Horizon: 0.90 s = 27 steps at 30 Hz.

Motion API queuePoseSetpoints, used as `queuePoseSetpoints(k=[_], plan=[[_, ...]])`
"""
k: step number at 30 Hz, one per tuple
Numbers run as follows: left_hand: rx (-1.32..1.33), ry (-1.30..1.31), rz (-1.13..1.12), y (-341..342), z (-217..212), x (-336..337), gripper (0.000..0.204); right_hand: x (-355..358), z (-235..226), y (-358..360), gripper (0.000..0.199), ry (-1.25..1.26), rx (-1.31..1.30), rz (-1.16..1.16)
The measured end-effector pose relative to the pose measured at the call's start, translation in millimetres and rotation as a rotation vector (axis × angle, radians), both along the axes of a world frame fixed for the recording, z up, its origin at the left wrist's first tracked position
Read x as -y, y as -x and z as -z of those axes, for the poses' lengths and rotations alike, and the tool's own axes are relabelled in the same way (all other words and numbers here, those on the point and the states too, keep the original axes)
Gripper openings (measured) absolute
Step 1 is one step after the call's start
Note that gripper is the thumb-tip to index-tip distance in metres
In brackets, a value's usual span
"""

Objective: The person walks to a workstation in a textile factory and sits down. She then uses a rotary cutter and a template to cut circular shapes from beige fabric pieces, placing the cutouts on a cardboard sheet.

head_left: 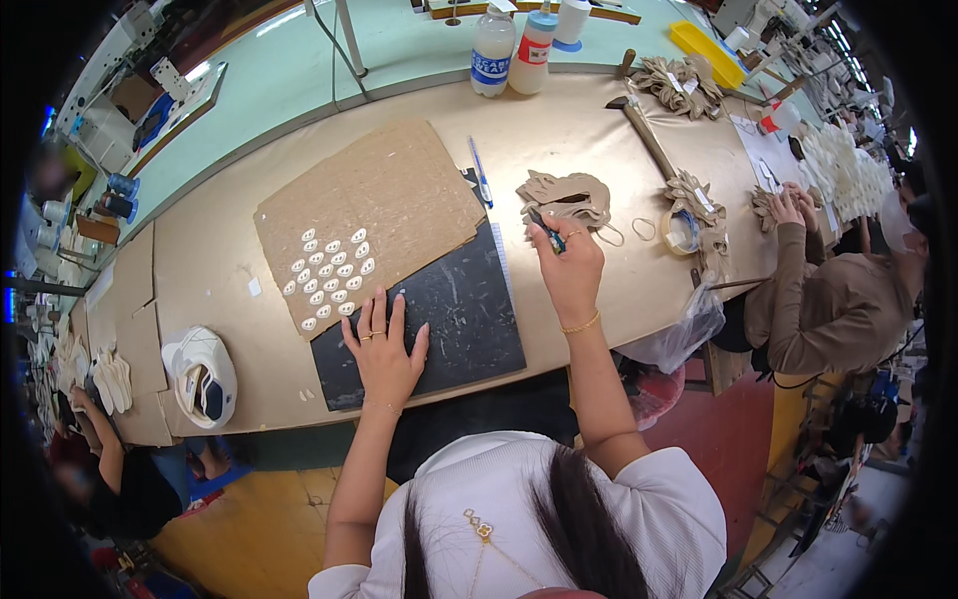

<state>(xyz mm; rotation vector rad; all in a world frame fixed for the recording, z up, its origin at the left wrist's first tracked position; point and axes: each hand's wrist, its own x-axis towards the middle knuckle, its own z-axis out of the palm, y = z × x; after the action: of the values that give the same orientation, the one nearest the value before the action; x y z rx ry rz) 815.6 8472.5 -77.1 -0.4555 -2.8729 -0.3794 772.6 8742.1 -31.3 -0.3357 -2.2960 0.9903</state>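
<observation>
My left hand [384,357] lies flat with fingers spread, its fingertips at the near edge of a brown cardboard sheet [369,180] that overlaps a black cutting mat [459,329]. Several small cream oval pieces with dark centre marks [337,258] sit in rows on the cardboard, just beyond those fingers. My right hand [574,268] is closed around a small dark tool with a greenish part [552,236]; its exact kind is hard to make out. Just past it lies a pile of tan fabric pieces [569,192], with a loose band [611,236] at its side.
A blue pen [480,172] lies beside the cardboard. Two bottles [494,52] stand at the back. A hammer [644,138], a tape roll [681,232] and tan bundles [689,85] are to the right. A white cap-like item [200,374] sits left. Co-workers [833,290] sit at both sides.
</observation>
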Motion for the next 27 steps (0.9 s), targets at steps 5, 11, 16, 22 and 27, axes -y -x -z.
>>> queuePoseSetpoints(k=[5, 11, 16, 22, 27], plan=[[-0.003, 0.016, 0.004, 2.3, -2.4, -1.3, 0.054, -11.6, 4.4, 1.3, 0.020, -0.072, 0.033, 0.094], [-0.016, 0.043, 0.016, 1.4, -1.0, -1.5, 0.055, -63.7, -7.4, -0.4, 0.021, -0.080, 0.271, 0.326], [-0.034, 0.074, -0.005, 0.5, 5.7, -0.1, 0.054, -112.5, -16.2, -18.5, 0.020, -0.138, 0.631, 0.442], [-0.046, 0.089, 0.004, 0.2, 7.6, 0.2, 0.053, -140.9, 1.3, -41.4, 0.016, -0.094, 1.041, 0.355], [-0.034, 0.099, 0.007, 1.2, 8.8, 2.3, 0.054, -127.1, -0.8, -49.9, 0.018, -0.149, 0.984, 0.360]])
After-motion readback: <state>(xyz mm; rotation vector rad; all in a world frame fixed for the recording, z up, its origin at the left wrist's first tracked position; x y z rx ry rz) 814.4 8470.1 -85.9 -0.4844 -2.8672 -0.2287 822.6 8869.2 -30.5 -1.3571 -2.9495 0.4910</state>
